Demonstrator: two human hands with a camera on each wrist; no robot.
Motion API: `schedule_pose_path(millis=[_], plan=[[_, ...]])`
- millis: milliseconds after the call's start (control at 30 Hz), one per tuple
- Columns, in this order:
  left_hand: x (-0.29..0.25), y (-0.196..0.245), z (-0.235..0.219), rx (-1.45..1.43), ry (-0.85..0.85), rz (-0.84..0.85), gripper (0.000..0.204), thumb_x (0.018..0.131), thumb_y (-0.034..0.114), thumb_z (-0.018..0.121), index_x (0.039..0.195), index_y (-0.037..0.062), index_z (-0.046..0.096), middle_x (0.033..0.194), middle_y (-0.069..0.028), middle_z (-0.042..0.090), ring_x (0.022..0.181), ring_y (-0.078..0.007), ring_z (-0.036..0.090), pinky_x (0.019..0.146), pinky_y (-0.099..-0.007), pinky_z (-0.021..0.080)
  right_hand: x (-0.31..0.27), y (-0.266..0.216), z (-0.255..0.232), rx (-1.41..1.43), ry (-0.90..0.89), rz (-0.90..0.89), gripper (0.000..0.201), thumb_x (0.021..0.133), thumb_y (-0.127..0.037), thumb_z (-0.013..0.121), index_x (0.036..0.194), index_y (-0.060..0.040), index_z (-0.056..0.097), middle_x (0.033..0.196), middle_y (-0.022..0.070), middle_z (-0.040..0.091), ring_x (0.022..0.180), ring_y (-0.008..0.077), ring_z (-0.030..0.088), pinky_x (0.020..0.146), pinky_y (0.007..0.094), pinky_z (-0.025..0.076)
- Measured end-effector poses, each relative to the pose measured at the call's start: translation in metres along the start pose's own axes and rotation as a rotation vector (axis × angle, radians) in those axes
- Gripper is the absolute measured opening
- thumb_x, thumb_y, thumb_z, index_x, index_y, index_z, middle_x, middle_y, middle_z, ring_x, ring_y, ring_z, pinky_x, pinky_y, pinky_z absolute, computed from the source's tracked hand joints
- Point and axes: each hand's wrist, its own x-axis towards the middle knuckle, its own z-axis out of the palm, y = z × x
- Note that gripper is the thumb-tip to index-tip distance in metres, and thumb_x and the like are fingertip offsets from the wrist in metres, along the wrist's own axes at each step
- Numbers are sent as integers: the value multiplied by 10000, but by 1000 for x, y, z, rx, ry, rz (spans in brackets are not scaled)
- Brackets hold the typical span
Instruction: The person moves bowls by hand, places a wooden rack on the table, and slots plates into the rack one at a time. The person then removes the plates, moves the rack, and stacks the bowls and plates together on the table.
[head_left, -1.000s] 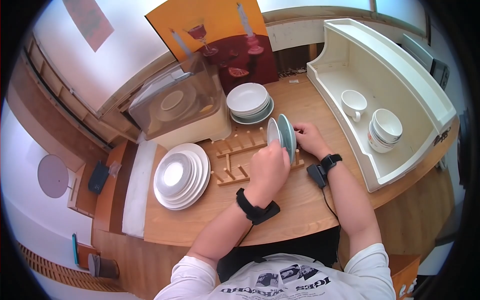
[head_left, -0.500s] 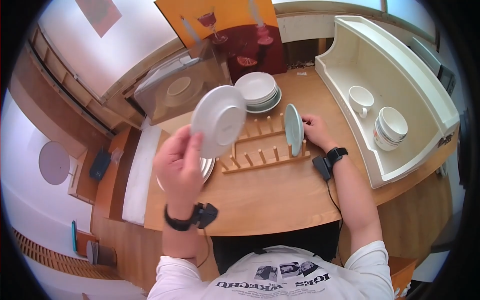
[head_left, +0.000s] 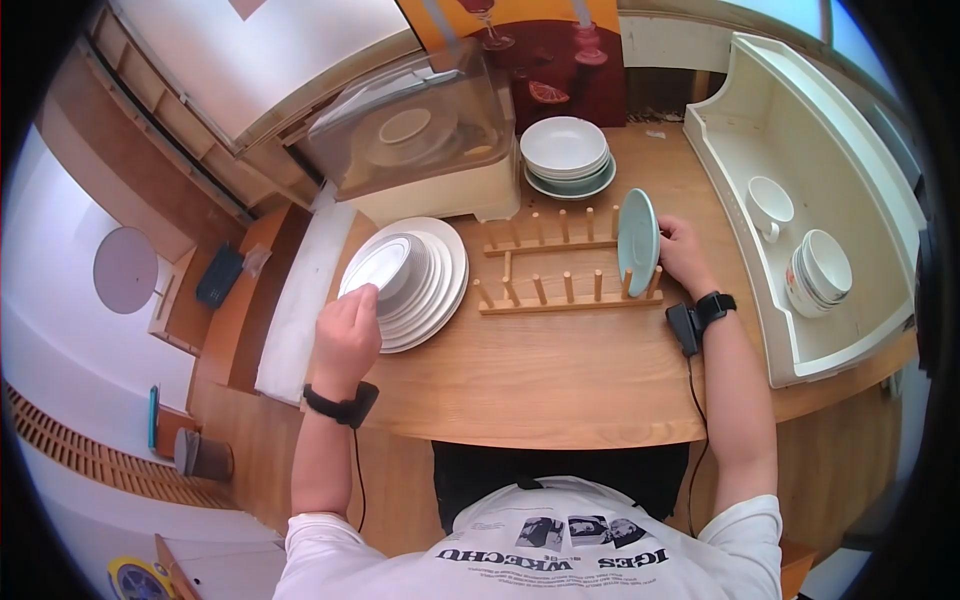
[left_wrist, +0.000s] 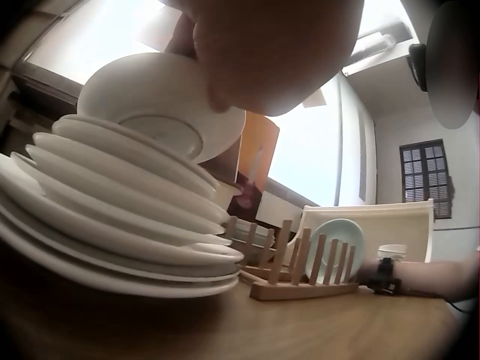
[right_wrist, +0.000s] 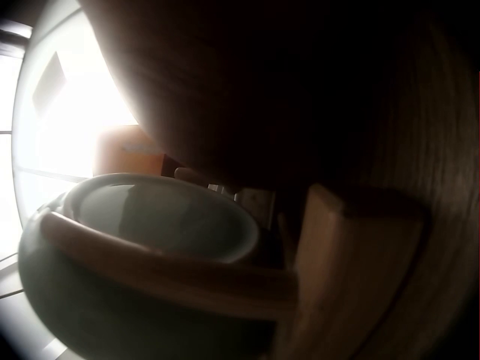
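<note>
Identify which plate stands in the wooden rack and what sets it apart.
The pale green plate at the right end of the rack, beside the right hand. It stands on edge; the white plates are stacked, the left hand holding a tilted one.

Painting: table's far edge
Lidded box: far left corner
Cream tray: right edge, holding cup, stacked bowls

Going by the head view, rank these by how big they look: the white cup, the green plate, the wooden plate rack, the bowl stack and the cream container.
1. Cream container
2. Wooden plate rack
3. Green plate and bowl stack: too close to rank, with the plate nearly edge-on
4. White cup
</note>
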Motion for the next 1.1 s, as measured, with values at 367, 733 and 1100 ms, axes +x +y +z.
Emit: schedule_pose_path(millis=[367,733,1100], plan=[[-14,-5,14,-37,-83,15,248,861,-55,616,1104,-54,665,1081,-191,733,988,-349,727,841,-414,605,-6,-15,-2,-109,21,44,263,1014,-152,642,1212,-9,740,851,13,706,689,78,626,616,249,520],[-8,5,10,-154,-138,-87,245,873,-36,652,1117,-51,673,1037,-209,731,957,-381,714,900,-447,590,-2,-4,-2,-95,24,-36,253,1016,-171,640,1154,14,743,863,43,720,713,96,648,624,262,527],[109,141,30,-629,-57,-151,278,888,124,774,1117,-26,723,954,-214,744,836,-369,727,714,-389,572,-4,-13,-1,-20,-29,26,271,1023,-206,652,1200,-21,741,884,20,726,712,80,645,615,244,534]])
